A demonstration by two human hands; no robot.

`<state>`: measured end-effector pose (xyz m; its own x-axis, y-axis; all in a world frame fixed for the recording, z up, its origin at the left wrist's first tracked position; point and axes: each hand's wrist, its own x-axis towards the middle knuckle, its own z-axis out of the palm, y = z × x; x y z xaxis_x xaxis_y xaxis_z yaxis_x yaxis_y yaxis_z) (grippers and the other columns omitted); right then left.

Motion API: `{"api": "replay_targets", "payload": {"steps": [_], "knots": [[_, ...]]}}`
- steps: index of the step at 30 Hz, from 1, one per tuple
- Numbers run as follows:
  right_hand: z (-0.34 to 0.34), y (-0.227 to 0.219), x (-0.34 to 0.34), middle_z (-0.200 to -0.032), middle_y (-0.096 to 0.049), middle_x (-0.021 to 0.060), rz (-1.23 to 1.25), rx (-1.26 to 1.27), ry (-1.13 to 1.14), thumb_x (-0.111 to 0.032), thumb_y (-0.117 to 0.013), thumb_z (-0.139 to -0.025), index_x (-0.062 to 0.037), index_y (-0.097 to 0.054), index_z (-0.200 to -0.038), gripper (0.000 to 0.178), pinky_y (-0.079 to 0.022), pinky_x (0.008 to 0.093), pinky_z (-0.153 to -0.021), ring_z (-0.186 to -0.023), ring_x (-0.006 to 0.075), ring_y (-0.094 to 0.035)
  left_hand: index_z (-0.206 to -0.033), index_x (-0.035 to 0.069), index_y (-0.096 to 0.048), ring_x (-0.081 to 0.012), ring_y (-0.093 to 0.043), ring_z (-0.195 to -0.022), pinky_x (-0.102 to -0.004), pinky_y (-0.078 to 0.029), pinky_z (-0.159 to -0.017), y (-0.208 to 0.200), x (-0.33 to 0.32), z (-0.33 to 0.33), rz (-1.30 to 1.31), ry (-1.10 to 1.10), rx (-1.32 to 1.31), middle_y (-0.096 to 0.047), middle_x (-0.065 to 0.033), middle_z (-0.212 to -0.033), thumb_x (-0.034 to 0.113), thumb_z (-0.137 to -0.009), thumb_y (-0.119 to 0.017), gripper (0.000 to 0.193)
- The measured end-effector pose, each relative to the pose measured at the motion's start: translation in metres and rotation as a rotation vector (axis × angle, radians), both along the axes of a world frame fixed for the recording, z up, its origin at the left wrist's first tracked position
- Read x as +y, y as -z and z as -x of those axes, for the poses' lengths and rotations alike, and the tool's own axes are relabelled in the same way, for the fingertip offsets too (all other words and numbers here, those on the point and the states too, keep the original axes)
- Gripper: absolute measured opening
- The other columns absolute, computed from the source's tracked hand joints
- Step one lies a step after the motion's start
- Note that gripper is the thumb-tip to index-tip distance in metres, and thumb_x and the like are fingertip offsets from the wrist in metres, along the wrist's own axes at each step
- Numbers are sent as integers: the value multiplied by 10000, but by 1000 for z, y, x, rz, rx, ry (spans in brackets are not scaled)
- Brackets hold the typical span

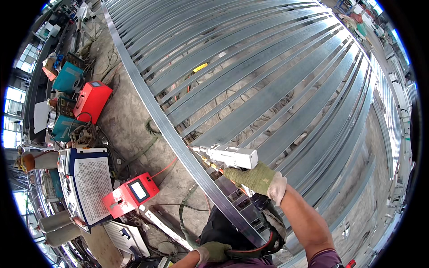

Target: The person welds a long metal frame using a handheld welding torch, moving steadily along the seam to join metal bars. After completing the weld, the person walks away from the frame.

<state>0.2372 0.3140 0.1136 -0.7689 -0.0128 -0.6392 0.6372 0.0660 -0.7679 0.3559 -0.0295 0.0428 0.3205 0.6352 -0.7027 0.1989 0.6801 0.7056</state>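
My right hand, in a green work glove with a white cuff, grips a white handheld welding gun. The gun's metal nozzle points left and reaches the long side rail of a galvanized steel frame. A thick dark hose hangs from beneath the gun and loops back toward my body. Low in the picture, my left hand, gloved in green too, closes around that hose close to my waist. Flat steel slats fan out from the rail. The right hand's fingertips are partly hidden behind the gun.
A red machine with a screen stands left of the rail, with a white perforated-panel cabinet beside it. Farther off is another red box near teal machines. Cables trail over the concrete floor. A yellow object shows between slats.
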Motion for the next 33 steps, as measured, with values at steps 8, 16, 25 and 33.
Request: {"api": "replay_targets", "payload": {"steps": [8,16,25,33], "knots": [[8,-10,0,-830,-722,56,-9,-13,-34,-518,-732,-1022,-102,-654,-1451,603,-542,349,-615,-673,145,-648,-1193,165,-740,-437,-729,-1045,-519,-542,-906,6,0,-2,1,9,-18,-776,-194,-1064,410,-937,-644,366],[7,-3,-1,-833,-726,58,30,-22,-58,-522,-752,-1005,-71,-647,-1448,640,-537,348,-577,-650,139,-658,-1197,176,-739,-423,-728,-1070,-503,-539,-925,0,5,3,57,13,-47,-778,-178,-1096,402,-955,-626,349],[9,-6,0,-838,-730,66,5,-6,-69,-507,-753,-1004,-73,-643,-1453,633,-543,336,-574,-646,142,-663,-1160,162,-744,-407,-738,-1055,-504,-536,-909,-17,19,18,120,48,-62,-780,-176,-1070,391,-920,-662,342],[5,1,0,-839,-731,74,23,35,-49,-519,-738,-1011,-80,-647,-1449,627,-549,344,-590,-653,151,-669,-1166,150,-737,-423,-730,-1064,-509,-536,-904,-7,12,11,66,43,-46,-778,-184,-1078,367,-935,-637,332]]}}
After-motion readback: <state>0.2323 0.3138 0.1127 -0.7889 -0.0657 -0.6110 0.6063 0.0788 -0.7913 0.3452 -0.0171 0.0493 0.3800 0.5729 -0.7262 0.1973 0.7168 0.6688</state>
